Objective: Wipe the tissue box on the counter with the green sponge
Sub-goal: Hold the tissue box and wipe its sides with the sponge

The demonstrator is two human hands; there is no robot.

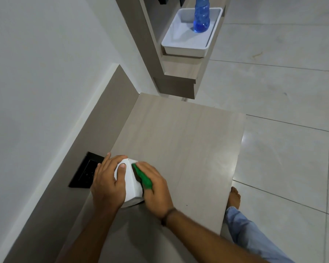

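Tissue box: the white tissue box [130,182] sat on the pale wooden tabletop [188,141], near its 7 o'clock corner and close to the wall-side upstand.
Left hand: the left hand [107,184] was cupped over the box's 9 o'clock side, fingers curled onto the top, thumb resting on the upper face; it gripped the box to steady it.
Right hand: the right hand [155,188] lay flat on the box's 3 o'clock face, fingers pressed together over the green sponge [143,177], squeezing it against the box.
Sponge axis: its visible edge ran from about 11 o'clock to 5 o'clock, along the slant of that face.
Key relation: the sponge was already touching the box, trapped between palm and side; judging by this, the next stroke would slide along that slanted face, with the left hand bracing from the opposite side.
Nearer hand: both were on the box; only the right carried the sponge.
Counts: one tissue box, one sponge, two hands.
Elsewhere: one white tray [192,33] holding one blue bottle [201,16] stood on a shelf at 12 o'clock, well apart; one black wall socket [85,171] sat just beside the left hand at 9 o'clock.
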